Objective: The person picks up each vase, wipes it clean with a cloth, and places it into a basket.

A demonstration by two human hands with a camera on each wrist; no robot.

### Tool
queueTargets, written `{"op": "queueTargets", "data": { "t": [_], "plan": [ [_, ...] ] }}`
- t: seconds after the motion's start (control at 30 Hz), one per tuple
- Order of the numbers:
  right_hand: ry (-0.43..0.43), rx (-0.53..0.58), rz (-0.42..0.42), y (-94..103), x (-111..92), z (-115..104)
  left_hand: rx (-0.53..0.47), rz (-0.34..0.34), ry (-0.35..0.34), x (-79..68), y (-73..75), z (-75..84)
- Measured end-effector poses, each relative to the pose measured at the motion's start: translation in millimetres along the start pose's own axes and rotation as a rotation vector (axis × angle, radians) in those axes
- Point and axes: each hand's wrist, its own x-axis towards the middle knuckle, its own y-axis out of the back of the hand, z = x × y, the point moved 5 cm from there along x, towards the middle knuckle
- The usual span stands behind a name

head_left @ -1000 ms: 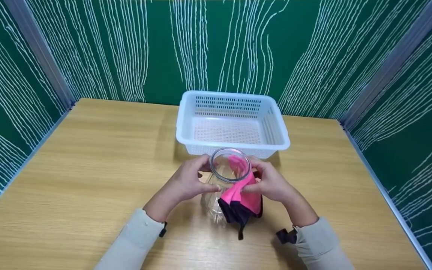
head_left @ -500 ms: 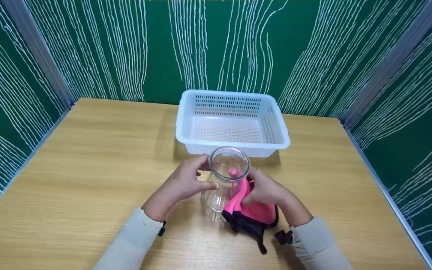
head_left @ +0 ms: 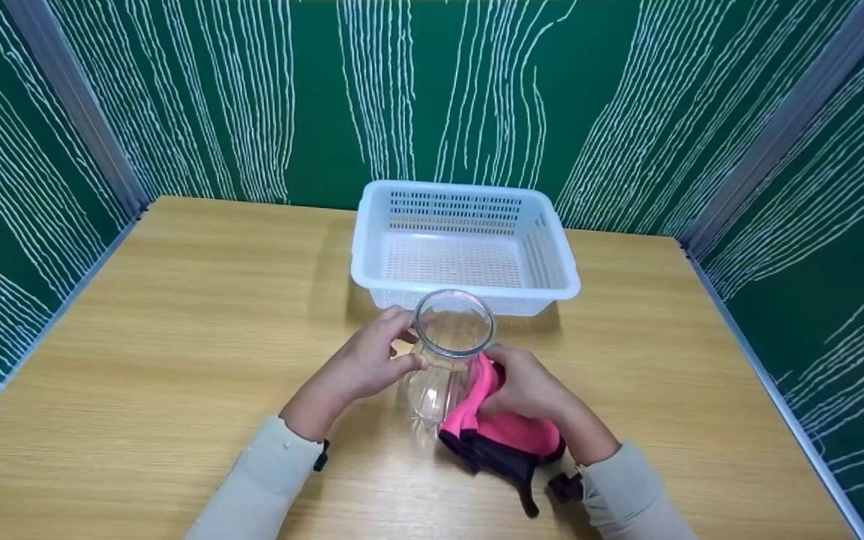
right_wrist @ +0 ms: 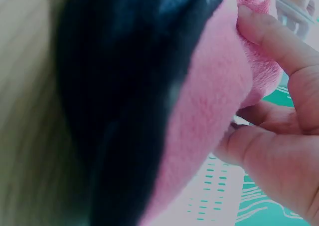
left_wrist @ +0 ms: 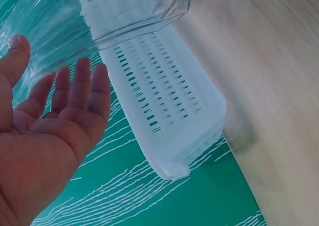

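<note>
A clear glass jar [head_left: 432,394] with a wide round mouth is between my hands in the head view, mouth up. My left hand [head_left: 372,356] holds its left side near the neck, thumb in front and fingers behind; the left wrist view shows the fingertips at the glass [left_wrist: 60,36]. In my right hand [head_left: 528,386] is a pink cloth [head_left: 518,429] with black edging and a dangling black strip. Part of the cloth lies against the jar's right side. Up close, the right wrist view shows the cloth's fuzzy pink face [right_wrist: 214,86] pinched between thumb and fingers.
A white perforated plastic basket [head_left: 466,291] stands just behind the jar on the wooden table [head_left: 199,322]. Green walls [head_left: 589,90] with white wavy lines enclose the back and both sides.
My right hand has drawn the cloth down from near the jar's mouth along its right side. More of the cloth now hangs to the right. The jar and left hand have shifted slightly left.
</note>
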Motion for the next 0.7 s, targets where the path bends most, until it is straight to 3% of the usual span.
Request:
{"op": "queueTargets", "data": {
  "t": [0.3, 0.5, 0.7],
  "plan": [
    [0.097, 0.107, 0.164, 16.8, 1, -13, 0.064, 0.015, 0.028, -0.4, -0.6, 1.0],
    [0.107, 0.285, 0.208, 21.4, 1, -12, -0.024, 0.062, -0.011, 0.8, -0.9, -2.4],
    [0.139, 0.535, 0.242, 25.6, 3, -17, -0.056, 0.086, -0.037, 1.7, 0.0, -1.3]
  ]
}}
